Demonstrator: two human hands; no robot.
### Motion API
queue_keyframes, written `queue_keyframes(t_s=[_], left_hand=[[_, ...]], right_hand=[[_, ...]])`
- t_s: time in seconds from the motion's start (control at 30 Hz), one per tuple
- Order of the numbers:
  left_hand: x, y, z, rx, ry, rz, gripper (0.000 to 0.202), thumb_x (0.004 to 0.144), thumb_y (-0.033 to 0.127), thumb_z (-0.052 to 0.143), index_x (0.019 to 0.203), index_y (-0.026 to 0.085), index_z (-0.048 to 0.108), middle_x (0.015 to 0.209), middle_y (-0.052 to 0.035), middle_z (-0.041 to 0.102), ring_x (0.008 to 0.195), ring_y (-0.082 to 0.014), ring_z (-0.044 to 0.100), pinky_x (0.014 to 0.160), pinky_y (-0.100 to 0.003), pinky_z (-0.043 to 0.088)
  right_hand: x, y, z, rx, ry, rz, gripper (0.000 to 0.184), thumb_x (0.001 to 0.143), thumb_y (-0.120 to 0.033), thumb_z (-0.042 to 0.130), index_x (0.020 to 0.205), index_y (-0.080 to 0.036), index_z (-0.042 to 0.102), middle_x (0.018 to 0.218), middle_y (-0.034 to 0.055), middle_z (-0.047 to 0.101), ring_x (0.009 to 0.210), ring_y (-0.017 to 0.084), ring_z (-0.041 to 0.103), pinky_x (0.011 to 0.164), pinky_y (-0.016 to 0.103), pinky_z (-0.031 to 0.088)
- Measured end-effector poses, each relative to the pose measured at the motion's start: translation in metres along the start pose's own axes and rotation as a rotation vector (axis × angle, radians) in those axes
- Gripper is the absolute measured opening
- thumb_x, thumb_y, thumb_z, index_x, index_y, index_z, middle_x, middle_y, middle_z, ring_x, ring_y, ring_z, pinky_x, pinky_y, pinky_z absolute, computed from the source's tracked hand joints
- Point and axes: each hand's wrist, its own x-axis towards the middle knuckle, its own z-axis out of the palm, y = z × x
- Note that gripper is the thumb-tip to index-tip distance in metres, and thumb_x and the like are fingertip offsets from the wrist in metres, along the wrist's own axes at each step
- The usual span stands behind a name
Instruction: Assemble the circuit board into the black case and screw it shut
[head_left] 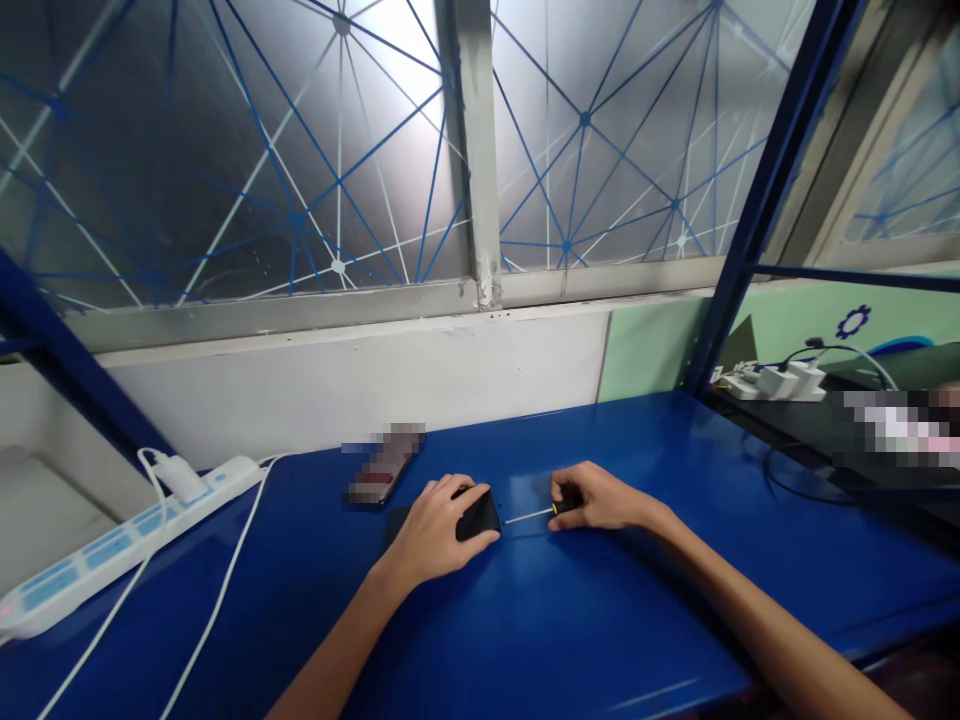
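On the glossy blue tabletop (600, 630), a person's two bare hands are working near the middle, below a window (622, 130) patterned with blue and white lines. The left hand (433, 535) is spreading over a flat black device (478, 518) and grasping it from above, the fingers curving over the far edge while the thumb is lying along the near one. The device is lying flat under that palm, its right end showing past the fingers. The right hand (596, 497) is pinching the dark handle of a thin-shafted screwdriver (531, 516), thumb and fingers closing around it just behind a yellow collar. The shaft is pointing left, almost level, its tip sitting right by the device's exposed end; from where I am standing, I cannot tell whether they are touching. Beyond the left hand, a phone-like slab (403, 462) is lying at a slant, partly blurred over. Farther left, a white power strip (135, 540) is stretching diagonally along the table, a white plug (180, 478) sitting in its far part, and pale cables (225, 585) are trailing toward the near edge.
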Motion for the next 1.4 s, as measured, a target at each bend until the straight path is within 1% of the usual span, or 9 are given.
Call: queue_keyframes(t_s=[0.1, 0.2, 0.4, 0.63, 0.87, 0.97, 1.13, 1.27, 1.4], left_hand=[[-0.001, 0.000, 0.000, -0.025, -0.020, -0.001, 0.048, 0.085, 0.046, 0.062, 0.127, 0.024, 0.056, 0.118, -0.0086, 0.060, 0.106, -0.0272, 0.057, 0.091, -0.043, 0.045], [-0.001, 0.001, -0.001, -0.043, -0.027, -0.002, 0.047, 0.086, 0.046, 0.061, 0.128, 0.025, 0.055, 0.118, -0.0086, 0.060, 0.106, -0.0273, 0.057, 0.090, -0.042, 0.046], [-0.002, 0.003, -0.002, -0.054, -0.040, -0.013, 0.048, 0.086, 0.047, 0.061, 0.128, 0.025, 0.056, 0.120, -0.0081, 0.060, 0.106, -0.0272, 0.056, 0.091, -0.043, 0.047], [-0.002, 0.005, 0.000, -0.049, -0.048, -0.033, 0.049, 0.087, 0.048, 0.059, 0.130, 0.026, 0.055, 0.125, -0.0101, 0.058, 0.112, -0.0299, 0.054, 0.094, -0.046, 0.046], [-0.002, 0.003, 0.004, -0.035, -0.062, -0.035, 0.050, 0.087, 0.047, 0.060, 0.132, 0.028, 0.053, 0.130, -0.0094, 0.055, 0.113, -0.0303, 0.054, 0.096, -0.048, 0.045], [-0.002, 0.002, 0.005, -0.035, -0.067, -0.030, 0.049, 0.088, 0.048, 0.058, 0.133, 0.030, 0.053, 0.132, -0.0092, 0.054, 0.117, -0.0317, 0.053, 0.099, -0.050, 0.043], [-0.002, 0.001, 0.005, -0.091, -0.100, -0.078, 0.052, 0.087, 0.048, 0.059, 0.136, 0.032, 0.051, 0.141, -0.0093, 0.047, 0.123, -0.0328, 0.050, 0.100, -0.049, 0.043], [-0.001, 0.000, 0.005, -0.117, -0.088, -0.079, 0.052, 0.085, 0.046, 0.063, 0.134, 0.034, 0.053, 0.142, -0.0070, 0.048, 0.122, -0.0317, 0.052, 0.099, -0.046, 0.046], [0.000, 0.002, 0.002, -0.115, -0.088, -0.071, 0.046, 0.085, 0.044, 0.064, 0.129, 0.032, 0.057, 0.138, -0.0063, 0.051, 0.118, -0.0303, 0.055, 0.098, -0.045, 0.047]], right_hand=[[-0.001, -0.004, 0.002, -0.031, -0.026, 0.001, 0.031, 0.071, -0.040, 0.075, 0.075, -0.019, 0.054, 0.061, -0.0064, 0.050, 0.054, 0.009, 0.039, 0.051, 0.021, 0.026], [-0.002, -0.008, 0.002, -0.038, -0.022, -0.008, 0.031, 0.072, -0.043, 0.074, 0.079, -0.019, 0.056, 0.061, -0.0055, 0.051, 0.054, 0.010, 0.041, 0.051, 0.021, 0.026], [-0.003, -0.005, -0.001, 0.022, -0.022, -0.032, 0.029, 0.088, -0.043, 0.056, 0.083, -0.016, 0.064, 0.063, -0.0014, 0.056, 0.055, 0.011, 0.045, 0.052, 0.022, 0.030], [-0.003, -0.001, -0.002, -0.046, 0.017, -0.013, 0.035, 0.076, -0.050, 0.069, 0.073, -0.016, 0.063, 0.062, -0.0018, 0.056, 0.055, 0.011, 0.043, 0.051, 0.022, 0.028], [-0.001, -0.010, 0.002, -0.151, 0.019, -0.022, 0.030, 0.071, -0.042, 0.074, 0.072, -0.019, 0.056, 0.061, -0.0043, 0.053, 0.052, 0.009, 0.041, 0.051, 0.022, 0.025], [0.000, -0.010, 0.002, -0.185, 0.064, -0.014, 0.032, 0.070, -0.046, 0.075, 0.074, -0.019, 0.058, 0.063, -0.0031, 0.055, 0.054, 0.010, 0.042, 0.052, 0.022, 0.026], [-0.002, -0.003, -0.001, -0.053, 0.054, -0.076, 0.028, 0.082, -0.044, 0.061, 0.080, -0.017, 0.064, 0.063, -0.0012, 0.057, 0.055, 0.011, 0.046, 0.053, 0.022, 0.031], [-0.002, 0.002, -0.005, 0.051, 0.016, -0.068, 0.032, 0.075, -0.046, 0.069, 0.079, -0.014, 0.068, 0.068, 0.0006, 0.063, 0.059, 0.013, 0.051, 0.056, 0.023, 0.035], [-0.001, 0.001, -0.008, 0.066, 0.019, -0.050, 0.036, 0.068, -0.050, 0.075, 0.075, -0.014, 0.071, 0.066, -0.0007, 0.061, 0.059, 0.012, 0.050, 0.056, 0.023, 0.035]])
